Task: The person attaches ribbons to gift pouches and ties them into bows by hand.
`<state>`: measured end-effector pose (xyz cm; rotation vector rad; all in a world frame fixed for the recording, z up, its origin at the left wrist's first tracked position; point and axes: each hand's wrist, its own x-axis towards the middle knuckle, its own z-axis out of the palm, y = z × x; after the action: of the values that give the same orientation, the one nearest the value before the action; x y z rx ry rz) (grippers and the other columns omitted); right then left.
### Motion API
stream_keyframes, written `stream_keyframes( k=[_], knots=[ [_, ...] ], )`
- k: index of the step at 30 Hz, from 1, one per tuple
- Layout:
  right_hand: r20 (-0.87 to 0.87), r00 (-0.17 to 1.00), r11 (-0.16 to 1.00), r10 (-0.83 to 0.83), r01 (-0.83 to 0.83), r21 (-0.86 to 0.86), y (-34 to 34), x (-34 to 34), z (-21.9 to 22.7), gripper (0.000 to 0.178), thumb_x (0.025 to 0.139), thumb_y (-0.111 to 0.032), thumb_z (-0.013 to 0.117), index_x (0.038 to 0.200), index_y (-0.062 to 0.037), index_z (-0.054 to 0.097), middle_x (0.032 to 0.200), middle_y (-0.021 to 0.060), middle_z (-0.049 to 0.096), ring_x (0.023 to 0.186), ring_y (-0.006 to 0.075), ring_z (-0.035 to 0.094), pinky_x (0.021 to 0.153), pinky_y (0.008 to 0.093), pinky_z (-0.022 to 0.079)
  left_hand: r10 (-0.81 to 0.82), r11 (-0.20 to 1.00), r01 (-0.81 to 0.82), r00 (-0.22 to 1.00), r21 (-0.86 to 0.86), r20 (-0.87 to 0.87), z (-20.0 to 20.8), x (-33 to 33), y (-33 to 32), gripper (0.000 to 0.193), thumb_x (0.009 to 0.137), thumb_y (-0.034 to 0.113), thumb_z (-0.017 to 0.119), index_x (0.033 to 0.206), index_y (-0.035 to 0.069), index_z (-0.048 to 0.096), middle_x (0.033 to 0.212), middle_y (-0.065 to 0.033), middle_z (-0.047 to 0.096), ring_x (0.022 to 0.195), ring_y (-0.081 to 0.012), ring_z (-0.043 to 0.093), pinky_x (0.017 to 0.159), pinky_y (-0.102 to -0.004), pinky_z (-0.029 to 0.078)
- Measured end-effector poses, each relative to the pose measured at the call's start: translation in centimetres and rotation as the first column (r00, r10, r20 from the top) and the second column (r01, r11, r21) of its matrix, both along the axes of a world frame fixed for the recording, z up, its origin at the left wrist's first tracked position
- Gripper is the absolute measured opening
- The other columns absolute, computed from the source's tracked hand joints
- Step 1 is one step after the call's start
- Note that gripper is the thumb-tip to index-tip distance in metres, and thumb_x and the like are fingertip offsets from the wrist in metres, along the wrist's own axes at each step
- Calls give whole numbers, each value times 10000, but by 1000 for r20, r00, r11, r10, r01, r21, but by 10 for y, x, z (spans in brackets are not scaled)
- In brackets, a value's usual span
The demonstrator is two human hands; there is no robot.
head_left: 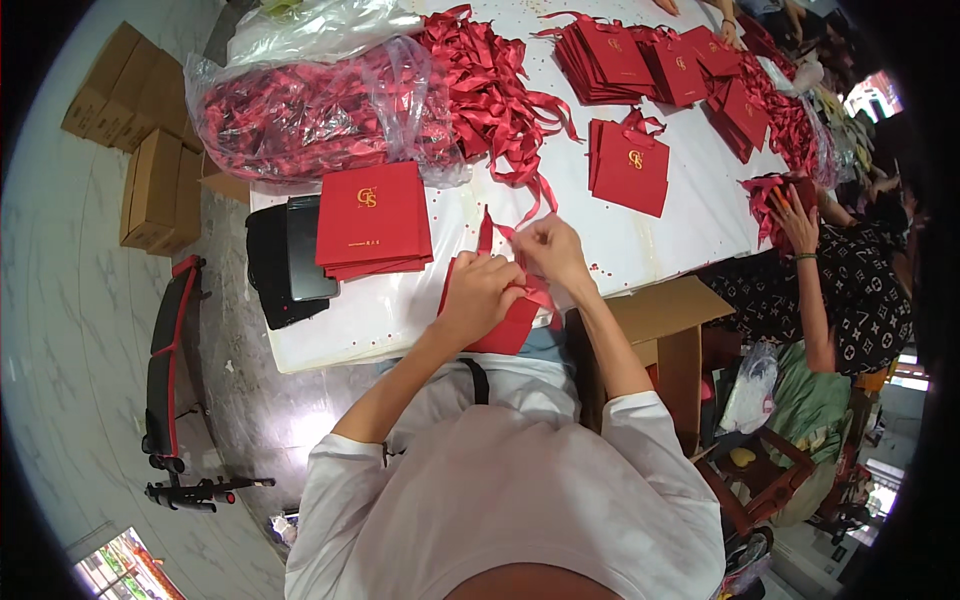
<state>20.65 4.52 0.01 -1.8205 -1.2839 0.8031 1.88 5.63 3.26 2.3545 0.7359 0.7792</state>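
Observation:
A small red paper gift bag (508,332) is at the table's near edge, right in front of me. My left hand (478,298) is closed over its upper part, fingers bent, and hides much of it. To the right, my right hand (553,250) pinches a red satin ribbon (506,232) just above the bag. Another strip of ribbon (540,292) hangs by the bag's right side, below my hands. Left of my hands lies a stack of flat red bags (368,215) with gold print on top.
A clear plastic sack of red ribbon (320,115) and a loose ribbon heap (485,75) lie behind. Bags with ribbon handles (630,165) rest at right. A dark phone-like slab (310,250) lies left. An open carton (665,310) and another person's hand (796,222) are right.

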Motion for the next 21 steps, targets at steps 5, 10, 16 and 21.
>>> stream_keyframes(
  k=[5, 10, 16, 21],
  knots=[
    [44, 990, 984, -132, 125, 124, -1, 0, 5, 242, 845, -251, 731, 818, -11, 715, 751, 123, 623, 693, 213, 611, 649, 335, 482, 100, 991, -99, 995, -93, 13, -4, -3, 2, 184, 756, 162, 788, 854, 117, 640, 814, -9, 655, 782, -202, 617, 804, -355, 356],
    [-219, 971, 994, 96, -84, 64, -38, 29, 17, 213, 876, -215, 741, 884, -5, 704, 765, 32, 639, 680, 85, 545, 623, 252, 445, 208, 969, -203, 978, -140, 21, -15, -1, 12, 198, 754, 166, 780, 866, 121, 624, 826, -5, 672, 810, -202, 636, 769, -367, 356],
    [-154, 863, 866, 482, -496, -68, -62, 11, 47, 107, 813, -125, 774, 858, -52, 711, 777, 29, 550, 694, 114, 518, 623, 263, 437, 249, 964, -244, 968, -108, 36, -21, 3, 24, 174, 769, 183, 756, 868, 119, 628, 807, -12, 664, 787, -223, 631, 753, -381, 361],
    [-372, 857, 894, 356, -428, -133, -58, 3, 44, 114, 857, -105, 725, 844, -5, 672, 803, -2, 624, 733, 74, 574, 652, 242, 467, 304, 953, -303, 951, -12, 58, -21, 12, 22, 145, 820, 160, 689, 940, 101, 632, 915, -69, 649, 864, -269, 593, 767, -400, 367]
  ],
)
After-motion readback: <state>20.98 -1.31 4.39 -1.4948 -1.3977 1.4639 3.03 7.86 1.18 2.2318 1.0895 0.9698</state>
